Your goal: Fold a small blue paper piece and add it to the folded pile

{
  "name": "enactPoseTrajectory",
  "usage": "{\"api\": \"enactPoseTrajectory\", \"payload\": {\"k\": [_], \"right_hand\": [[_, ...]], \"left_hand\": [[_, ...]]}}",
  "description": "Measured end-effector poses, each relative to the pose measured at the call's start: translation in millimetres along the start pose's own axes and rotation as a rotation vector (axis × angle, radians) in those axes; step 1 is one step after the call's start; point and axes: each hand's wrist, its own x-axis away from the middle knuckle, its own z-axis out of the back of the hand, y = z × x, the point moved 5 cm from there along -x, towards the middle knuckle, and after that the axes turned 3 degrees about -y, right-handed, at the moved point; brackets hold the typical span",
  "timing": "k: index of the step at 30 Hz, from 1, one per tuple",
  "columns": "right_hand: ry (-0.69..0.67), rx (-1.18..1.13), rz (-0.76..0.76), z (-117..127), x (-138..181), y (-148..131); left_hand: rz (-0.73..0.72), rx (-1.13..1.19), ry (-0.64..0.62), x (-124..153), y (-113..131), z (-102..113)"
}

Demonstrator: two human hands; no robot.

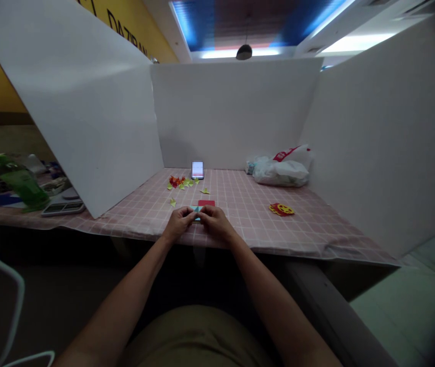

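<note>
Close to the front edge of the table, my left hand (180, 221) and my right hand (216, 220) pinch a small light-blue folded paper (196, 209) between them. The fingers of both hands are closed and cover part of the paper. Just behind it lies a flat red paper (207, 203). Beyond my left hand, a few yellow-green folded paper pieces (205, 191) are scattered, and a cluster of red-orange folded pieces (176, 181) sits farther back.
A lit phone (198, 169) stands against the back panel. Yellow and red cut-out shapes (281, 209) lie to the right, with white plastic bags (281, 171) behind. White panels enclose three sides. Outside the left one are a green bottle (22, 183) and a scale (63, 207).
</note>
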Motion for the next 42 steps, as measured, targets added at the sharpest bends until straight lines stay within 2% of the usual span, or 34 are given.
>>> {"api": "enactPoseTrajectory", "payload": {"k": [8,15,33,42], "right_hand": [[0.073,0.059,0.014,2.8,0.3,1.6],[0.055,0.072,0.03,1.2,0.6,-0.2],[0.114,0.105,0.035,2.8,2.7,-3.1],[0.054,0.09,0.057,0.8,2.1,-5.7]], "left_hand": [[0.017,0.017,0.0,-1.0,-1.9,-1.7],[0.023,0.05,0.014,-0.4,-2.3,-0.8],[0.023,0.082,0.047,0.1,-2.3,1.3],[0.022,0.074,0.009,-0.3,1.5,-0.7]]}}
